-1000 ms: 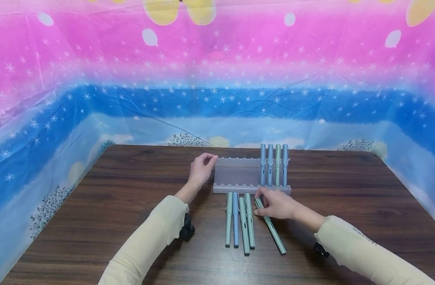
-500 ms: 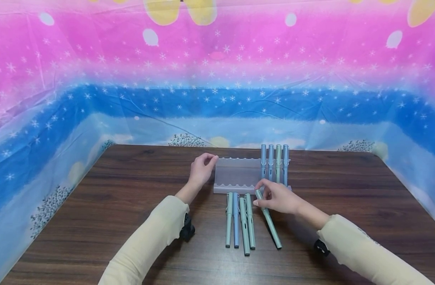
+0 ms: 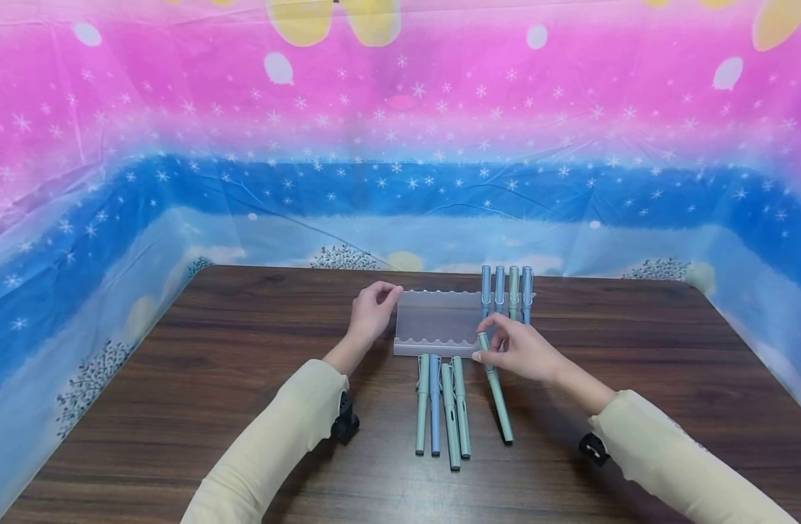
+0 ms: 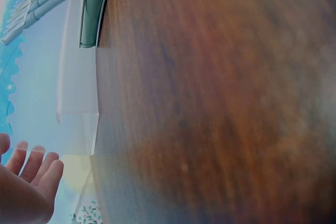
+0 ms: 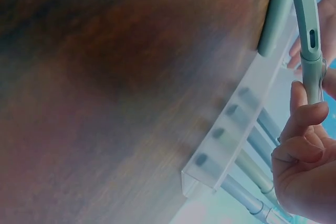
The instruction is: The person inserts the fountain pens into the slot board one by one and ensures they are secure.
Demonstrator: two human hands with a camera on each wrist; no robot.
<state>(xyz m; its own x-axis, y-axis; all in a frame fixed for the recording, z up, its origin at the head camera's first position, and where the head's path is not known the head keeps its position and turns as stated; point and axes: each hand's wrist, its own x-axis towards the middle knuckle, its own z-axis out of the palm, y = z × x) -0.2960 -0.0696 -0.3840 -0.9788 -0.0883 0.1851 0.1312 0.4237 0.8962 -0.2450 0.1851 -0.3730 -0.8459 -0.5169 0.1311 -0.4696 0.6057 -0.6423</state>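
A clear plastic pen rack (image 3: 436, 318) with notched edges stands on the table. My left hand (image 3: 371, 314) pinches its upper left corner; in the left wrist view the fingertips (image 4: 35, 153) lie along the rack's side edge. My right hand (image 3: 523, 351) holds a green pen (image 3: 499, 407) near its clipped cap end, in front of the rack's right half. The pen slants, its other end toward me. Several capped pens lean upright in the rack's right slots, blue ones (image 3: 486, 282) and a green one (image 3: 513, 282). My right hand covers their lower parts.
In front of the rack several pens lie side by side: green ones (image 3: 422, 407) and a blue one (image 3: 435, 415). The dark wood table (image 3: 243, 349) ends at a patterned pink and blue cloth (image 3: 400, 182) behind.
My right hand has raised the green pen and moved up toward the rack, now hiding the lower ends of the upright pens. My left hand stays at the rack's corner.
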